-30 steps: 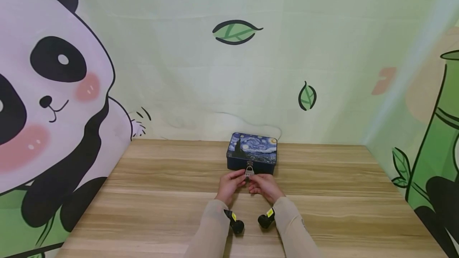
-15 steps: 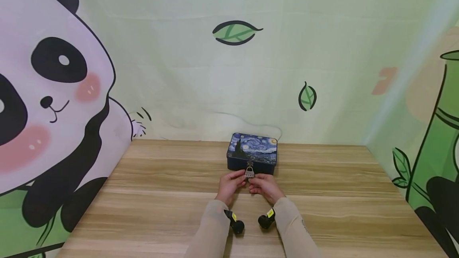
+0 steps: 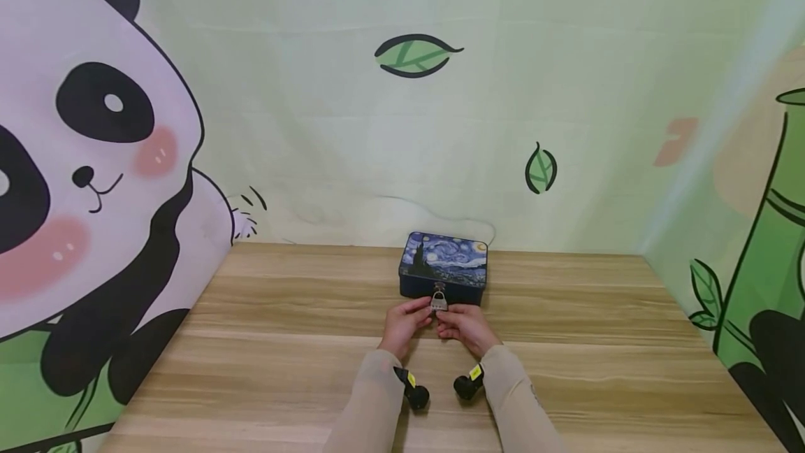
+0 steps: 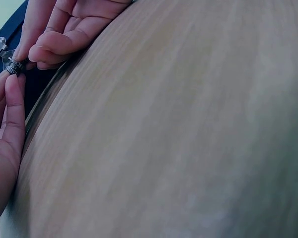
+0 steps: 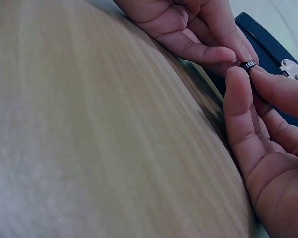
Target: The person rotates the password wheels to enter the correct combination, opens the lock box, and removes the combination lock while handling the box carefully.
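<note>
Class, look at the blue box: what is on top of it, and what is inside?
The lid of the box carries a night-sky picture; nothing stands on it. The lid is down, so whatever may be inside is covered and cannot be seen.

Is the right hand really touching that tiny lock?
Touching. In the right wrist view, the right hand meets the lock at its end, with no gap between them.
</note>
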The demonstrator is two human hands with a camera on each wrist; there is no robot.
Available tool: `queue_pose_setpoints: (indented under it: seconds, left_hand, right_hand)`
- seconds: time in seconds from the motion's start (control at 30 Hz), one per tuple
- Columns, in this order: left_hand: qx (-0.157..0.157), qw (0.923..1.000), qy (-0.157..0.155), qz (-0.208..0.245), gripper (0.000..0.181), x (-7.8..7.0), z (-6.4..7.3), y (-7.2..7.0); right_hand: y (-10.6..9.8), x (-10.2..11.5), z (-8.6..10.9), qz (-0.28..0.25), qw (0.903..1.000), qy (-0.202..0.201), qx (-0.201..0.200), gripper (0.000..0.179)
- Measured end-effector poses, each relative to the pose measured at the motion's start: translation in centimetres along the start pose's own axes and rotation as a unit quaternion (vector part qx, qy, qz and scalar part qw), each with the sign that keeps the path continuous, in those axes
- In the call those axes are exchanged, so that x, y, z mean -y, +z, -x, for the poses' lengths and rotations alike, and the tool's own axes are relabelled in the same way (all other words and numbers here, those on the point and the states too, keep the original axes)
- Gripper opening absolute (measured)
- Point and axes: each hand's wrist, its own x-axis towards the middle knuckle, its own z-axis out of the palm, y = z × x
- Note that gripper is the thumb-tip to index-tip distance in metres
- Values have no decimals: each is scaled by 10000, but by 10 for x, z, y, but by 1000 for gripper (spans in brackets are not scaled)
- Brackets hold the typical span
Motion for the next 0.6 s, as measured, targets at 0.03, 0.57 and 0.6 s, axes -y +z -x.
queue_pose_setpoints:
  seconds: [0.03,0.57,0.6]
  left_hand:
    - [1,10000,-8,-5,30,0,0,0]
    - [-87,10000,-21,26,29,2,-2,1]
    - [-95,9999,-32,37,29,3,-2,0]
  right_hand:
    - [0,0,0,3,10000,2,12,14]
    - [0,0,0,201,9998,-24,48,14]
    - [0,0,0,211,9998,-15,57,14]
